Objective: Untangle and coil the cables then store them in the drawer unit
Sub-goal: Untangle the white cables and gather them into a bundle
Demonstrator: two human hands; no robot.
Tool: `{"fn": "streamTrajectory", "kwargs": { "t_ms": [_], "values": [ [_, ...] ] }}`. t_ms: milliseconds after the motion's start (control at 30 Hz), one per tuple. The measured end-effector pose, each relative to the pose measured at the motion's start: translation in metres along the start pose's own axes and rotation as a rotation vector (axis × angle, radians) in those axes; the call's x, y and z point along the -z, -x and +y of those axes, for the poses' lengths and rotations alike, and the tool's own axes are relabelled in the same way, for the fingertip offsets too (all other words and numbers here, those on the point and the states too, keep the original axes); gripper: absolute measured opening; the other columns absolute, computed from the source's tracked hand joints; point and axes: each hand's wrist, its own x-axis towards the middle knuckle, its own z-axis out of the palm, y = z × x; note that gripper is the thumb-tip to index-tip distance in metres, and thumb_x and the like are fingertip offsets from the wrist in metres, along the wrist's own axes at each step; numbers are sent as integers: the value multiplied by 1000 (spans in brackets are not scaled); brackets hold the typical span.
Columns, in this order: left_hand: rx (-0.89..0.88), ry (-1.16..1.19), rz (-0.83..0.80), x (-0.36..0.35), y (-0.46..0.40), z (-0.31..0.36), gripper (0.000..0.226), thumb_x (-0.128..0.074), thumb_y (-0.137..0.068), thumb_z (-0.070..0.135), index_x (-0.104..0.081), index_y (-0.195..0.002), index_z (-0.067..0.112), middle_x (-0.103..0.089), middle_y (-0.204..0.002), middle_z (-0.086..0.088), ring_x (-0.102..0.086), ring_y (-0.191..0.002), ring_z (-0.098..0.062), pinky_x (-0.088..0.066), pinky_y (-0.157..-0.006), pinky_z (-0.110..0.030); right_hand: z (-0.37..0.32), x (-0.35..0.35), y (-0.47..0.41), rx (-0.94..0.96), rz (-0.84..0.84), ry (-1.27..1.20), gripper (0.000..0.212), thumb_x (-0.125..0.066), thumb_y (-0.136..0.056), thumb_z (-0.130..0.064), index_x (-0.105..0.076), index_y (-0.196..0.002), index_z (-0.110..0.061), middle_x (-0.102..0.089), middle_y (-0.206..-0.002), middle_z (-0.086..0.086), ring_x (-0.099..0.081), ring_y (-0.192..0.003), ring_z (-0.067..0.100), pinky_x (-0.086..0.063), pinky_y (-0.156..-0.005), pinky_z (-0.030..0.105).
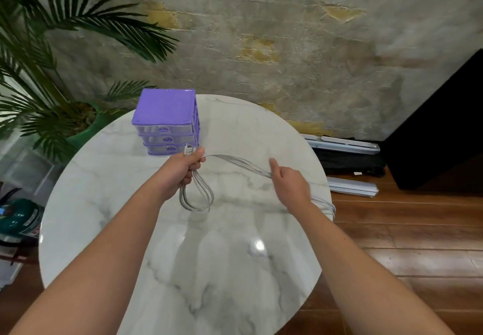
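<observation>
Head | left hand (183,171) grip clamps cable (235,161) loops | right hand (288,182) grip pinches strands

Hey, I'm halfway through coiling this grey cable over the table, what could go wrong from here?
1. The left hand grips several loops of the grey cable at one pinch; if it loosens, the loops hanging below may spring apart.
2. Slack past the right hand trails over the table edge, so it might snag or drag the coil.
3. All three drawers of the drawer unit look closed, and both hands are occupied.
</observation>
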Motion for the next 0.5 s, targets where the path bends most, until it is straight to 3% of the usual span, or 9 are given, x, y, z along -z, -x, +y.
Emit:
{"fn": "streamTrajectory", "kwargs": {
  "t_ms": [167,267,367,433,500],
  "values": [
    [15,-130,-49,-25,-5,-11,31,-54,-96,42,-61,-89,13,-36,-51,14,-24,-41,-3,-22,-40,-15,37,15,-11,-56,135,-14,59,-25,-104,-41,-49,-59,-11,-51,-59,5,-54,-71,31,-39,-62,35],
    [-7,-132,-44,-41,-8,-12,30,-51,-98,41,-59,-86,14,-36,-54,12,-24,-40,-2,-20,-40,-15,45,16,-18,-92,155,11,52,-27,-105,-34,-61,-81,-3,-57,-71,11,-59,-77,34,-45,-68,37],
    [-20,-173,-24,-46,-9,-14,31,-52,-97,41,-60,-84,14,-38,-58,8,-25,-42,-4,-19,-43,-17,40,8,-20,-176,13,-2,46,-33,-102,-32,-69,-94,-4,-70,-92,14,-62,-92,37,-50,-81,39],
    [-26,-214,-38,-47,-8,-16,31,-52,-97,41,-60,-83,15,-40,-58,8,-27,-47,-7,-20,-45,-20,24,0,-18,-127,-63,-48,43,-35,-103,-33,-69,-107,-8,-70,-107,14,-60,-103,35,-48,-90,41],
    [-28,-234,-54,-50,-6,-17,30,-53,-97,41,-61,-83,16,-42,-58,8,-29,-49,-8,-22,-48,-22,-2,-6,-10,-36,-70,-231,50,-32,-103,-43,-72,-108,-13,-72,-108,6,-61,-104,27,-47,-92,37]
  ]
}}
